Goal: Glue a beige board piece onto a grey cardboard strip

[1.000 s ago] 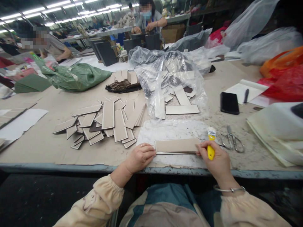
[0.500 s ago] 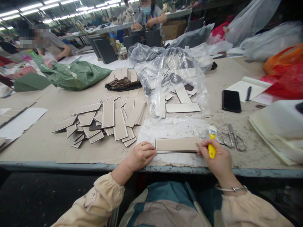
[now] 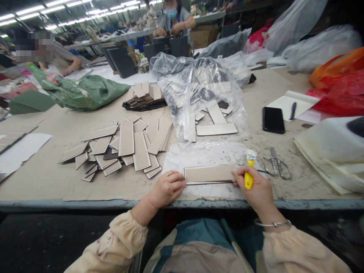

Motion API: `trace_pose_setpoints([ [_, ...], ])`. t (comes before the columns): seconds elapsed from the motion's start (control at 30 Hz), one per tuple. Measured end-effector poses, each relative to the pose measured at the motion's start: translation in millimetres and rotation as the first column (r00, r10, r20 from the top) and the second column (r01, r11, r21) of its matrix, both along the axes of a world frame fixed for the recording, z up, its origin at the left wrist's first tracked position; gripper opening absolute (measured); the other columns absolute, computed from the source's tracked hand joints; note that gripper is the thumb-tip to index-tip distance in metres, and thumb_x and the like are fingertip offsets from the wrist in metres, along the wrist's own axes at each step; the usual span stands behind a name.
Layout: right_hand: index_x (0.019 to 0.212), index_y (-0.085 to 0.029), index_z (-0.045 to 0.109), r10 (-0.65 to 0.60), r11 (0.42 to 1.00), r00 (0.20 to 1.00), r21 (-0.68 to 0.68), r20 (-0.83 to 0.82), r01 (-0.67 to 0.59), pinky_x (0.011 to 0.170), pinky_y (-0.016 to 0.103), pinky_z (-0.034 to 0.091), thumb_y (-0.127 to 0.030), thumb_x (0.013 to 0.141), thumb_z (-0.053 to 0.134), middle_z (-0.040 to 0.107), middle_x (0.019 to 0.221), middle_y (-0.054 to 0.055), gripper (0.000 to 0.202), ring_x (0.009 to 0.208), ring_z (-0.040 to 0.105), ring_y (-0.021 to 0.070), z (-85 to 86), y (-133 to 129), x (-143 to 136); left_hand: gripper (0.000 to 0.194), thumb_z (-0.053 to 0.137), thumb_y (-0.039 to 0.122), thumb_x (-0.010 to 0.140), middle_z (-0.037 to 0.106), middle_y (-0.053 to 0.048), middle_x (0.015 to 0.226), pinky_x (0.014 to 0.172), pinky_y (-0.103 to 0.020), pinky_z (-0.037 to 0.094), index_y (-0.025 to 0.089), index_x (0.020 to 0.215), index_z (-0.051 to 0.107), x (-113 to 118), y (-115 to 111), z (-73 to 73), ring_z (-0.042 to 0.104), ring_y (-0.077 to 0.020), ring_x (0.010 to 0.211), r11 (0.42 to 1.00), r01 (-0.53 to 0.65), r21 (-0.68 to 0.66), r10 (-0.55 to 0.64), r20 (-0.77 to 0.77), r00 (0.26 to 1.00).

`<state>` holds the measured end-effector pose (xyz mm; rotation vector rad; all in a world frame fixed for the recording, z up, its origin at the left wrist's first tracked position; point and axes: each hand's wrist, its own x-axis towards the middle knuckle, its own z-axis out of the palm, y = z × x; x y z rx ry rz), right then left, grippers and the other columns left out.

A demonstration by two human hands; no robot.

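The beige rectangular panel [image 3: 210, 174] lies flat on a glue-smeared white sheet [image 3: 204, 155], pinned between both hands near the table edge [image 3: 85, 203]. Left hand [image 3: 167, 187] presses fingertips on its left end; right hand [image 3: 256, 187] pinches the right end while also gripping a yellow-handled glue brush [image 3: 249, 170], bristles pointing away from me.

My guess at the risk: the wet brush sits so close to the panel that a wrist twitch could smear glue on the clean face, or the panel could slide on the slick sheet.

Beyond the left hand is a loose pile of finished panels [image 3: 122, 146]; past the right hand, scissors [image 3: 276, 166] and a phone [image 3: 273, 120].

Compared to a second ago, basically nothing changed: same grip, panel in the same spot.
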<state>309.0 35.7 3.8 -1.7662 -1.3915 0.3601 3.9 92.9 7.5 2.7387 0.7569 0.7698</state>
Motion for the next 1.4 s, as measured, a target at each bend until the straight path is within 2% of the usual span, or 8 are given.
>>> trace_pose_setpoints([
  [0.33,0.073,-0.022,0.058,-0.001,1.000,0.999,0.028,0.042,0.000,0.049,0.019,0.045,-0.037,0.079,0.061,0.064,0.052,-0.004,0.017,0.049,0.062,0.0127,5.5,0,0,0.011,0.060,0.013,0.084,0.066,-0.007,0.101,0.084,-0.035,0.053,0.018,0.091,0.067,0,0,-0.7,0.058,-0.0184,0.093,1.000,-0.002,0.006,0.002,-0.001,1.000],
  [0.77,0.075,-0.023,0.058,0.005,1.000,1.000,0.020,0.022,-0.006,0.051,0.021,0.047,-0.038,0.081,0.062,0.065,0.055,-0.003,0.017,0.052,0.065,0.0150,-0.1,1,0,0.012,0.059,0.014,0.085,0.067,-0.007,0.100,0.085,-0.035,0.053,0.019,0.092,0.067,0,0,-1.5,0.060,-0.0182,0.093,1.000,-0.007,0.005,0.007,0.001,1.000],
  [1.17,0.076,-0.021,0.060,0.005,0.999,0.996,0.043,0.092,-0.009,0.050,0.022,0.042,-0.036,0.081,0.060,0.064,0.058,-0.002,0.015,0.050,0.061,0.0134,-7.2,1,2,0.011,0.060,0.012,0.084,0.067,-0.008,0.106,0.085,-0.036,0.053,0.018,0.090,0.068,0,0,0.0,0.058,-0.0192,0.095,1.000,-0.001,-0.001,0.001,-0.020,1.000],
  [1.4,0.074,-0.021,0.059,0.035,0.998,0.993,0.038,0.113,-0.040,0.054,0.022,0.043,-0.030,0.082,0.057,0.062,0.059,-0.002,0.012,0.051,0.058,0.0125,-3.6,1,-1,0.012,0.060,0.011,0.084,0.068,-0.006,0.110,0.089,-0.038,0.053,0.019,0.090,0.068,0,1,-3.0,0.059,-0.0192,0.098,1.000,0.013,-0.012,-0.013,-0.015,1.000],
])
